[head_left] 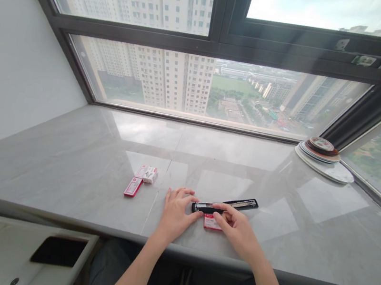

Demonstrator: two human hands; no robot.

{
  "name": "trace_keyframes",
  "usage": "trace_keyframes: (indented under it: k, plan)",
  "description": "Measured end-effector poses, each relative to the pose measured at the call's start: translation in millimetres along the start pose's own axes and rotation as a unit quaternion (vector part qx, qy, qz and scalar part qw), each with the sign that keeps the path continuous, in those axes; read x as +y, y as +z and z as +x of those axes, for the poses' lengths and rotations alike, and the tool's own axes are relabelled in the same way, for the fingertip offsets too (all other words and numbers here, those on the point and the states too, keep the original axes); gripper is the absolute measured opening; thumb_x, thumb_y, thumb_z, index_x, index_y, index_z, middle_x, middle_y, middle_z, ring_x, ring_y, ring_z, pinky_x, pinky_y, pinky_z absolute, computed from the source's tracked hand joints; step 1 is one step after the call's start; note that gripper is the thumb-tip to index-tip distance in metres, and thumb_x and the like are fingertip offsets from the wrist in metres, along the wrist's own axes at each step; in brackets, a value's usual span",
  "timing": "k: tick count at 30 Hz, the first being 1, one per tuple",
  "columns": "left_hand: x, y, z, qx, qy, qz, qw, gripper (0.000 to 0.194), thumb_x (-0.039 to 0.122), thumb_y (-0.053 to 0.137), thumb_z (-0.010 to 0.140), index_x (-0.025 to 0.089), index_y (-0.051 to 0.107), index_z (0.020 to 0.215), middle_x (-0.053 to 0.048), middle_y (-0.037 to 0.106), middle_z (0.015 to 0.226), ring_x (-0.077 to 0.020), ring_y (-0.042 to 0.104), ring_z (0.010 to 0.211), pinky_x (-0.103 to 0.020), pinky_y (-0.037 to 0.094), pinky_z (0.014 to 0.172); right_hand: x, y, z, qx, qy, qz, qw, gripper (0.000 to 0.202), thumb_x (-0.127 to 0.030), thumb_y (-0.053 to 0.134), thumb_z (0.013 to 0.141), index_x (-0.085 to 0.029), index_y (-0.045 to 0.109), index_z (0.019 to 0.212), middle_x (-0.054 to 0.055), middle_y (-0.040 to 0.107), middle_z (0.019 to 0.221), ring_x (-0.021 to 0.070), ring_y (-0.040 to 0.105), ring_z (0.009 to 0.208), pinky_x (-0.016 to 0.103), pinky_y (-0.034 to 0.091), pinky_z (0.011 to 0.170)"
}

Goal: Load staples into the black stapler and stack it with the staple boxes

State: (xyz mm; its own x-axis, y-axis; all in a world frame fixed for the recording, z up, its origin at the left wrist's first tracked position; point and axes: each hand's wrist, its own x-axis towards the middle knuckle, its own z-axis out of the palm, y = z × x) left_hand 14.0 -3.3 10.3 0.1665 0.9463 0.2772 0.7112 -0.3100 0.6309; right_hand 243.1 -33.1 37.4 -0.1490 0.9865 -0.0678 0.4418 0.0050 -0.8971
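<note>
A black stapler [246, 203] lies folded open on the grey stone counter, its metal channel facing up. My left hand [177, 210] rests at the stapler's left end, with thumb and forefinger on either side of it and the other fingers spread on the counter. Over the stapler's middle, my right hand [235, 225] has its thumb and forefinger bent together in a pinch. What sits between those fingertips is too small to make out. A red and white staple box [211, 222] lies just below the stapler, partly covered by my right hand.
To the left on the counter [64, 161] are several small boxes: a red one [133, 187] and a white one [150, 175] among them. A stack of plates [325, 156] stands at the back right by the window. Below left, a dark phone-like slab [59, 251] lies on a white surface.
</note>
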Motion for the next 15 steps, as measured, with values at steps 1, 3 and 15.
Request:
trace_keyframes:
  k: [1,3,15]
  plan:
    - [-0.4,0.1,0.2,-0.002,0.000,-0.002,1.000,0.024,0.040,0.081,0.083,0.035,0.074,0.106,-0.001,0.065,0.132,-0.0295,0.047,0.137,-0.057,0.011,0.125,9.3,-8.2,-3.1,0.005,0.035,0.027,0.999,0.043,-0.060,0.058,0.094,-0.021,0.072,0.108,-0.004,0.047,0.062,0.0139,0.043,0.057,0.027,0.033,0.055]
    - [-0.9,-0.1,1.2,-0.006,0.002,-0.006,1.000,0.025,0.041,0.081,0.083,0.036,0.074,0.106,0.000,0.065,0.130,-0.0292,0.047,0.137,-0.056,0.014,0.125,26.8,-27.7,-6.6,0.013,0.121,0.065,0.990,0.050,-0.066,0.060,0.091,-0.019,0.071,0.103,-0.006,0.041,0.056,0.0108,0.033,0.049,0.026,0.023,0.049]
    - [2.9,-4.8,4.1,-0.015,0.014,-0.003,1.000,0.024,0.041,0.081,0.083,0.037,0.074,0.106,-0.001,0.066,0.126,-0.0290,0.049,0.131,-0.052,0.027,0.118,-19.1,-37.9,45.7,-0.058,-0.039,-0.015,0.997,0.035,-0.049,0.077,0.081,-0.021,0.072,0.102,-0.006,0.050,0.060,0.0117,0.047,0.054,0.025,0.036,0.053]
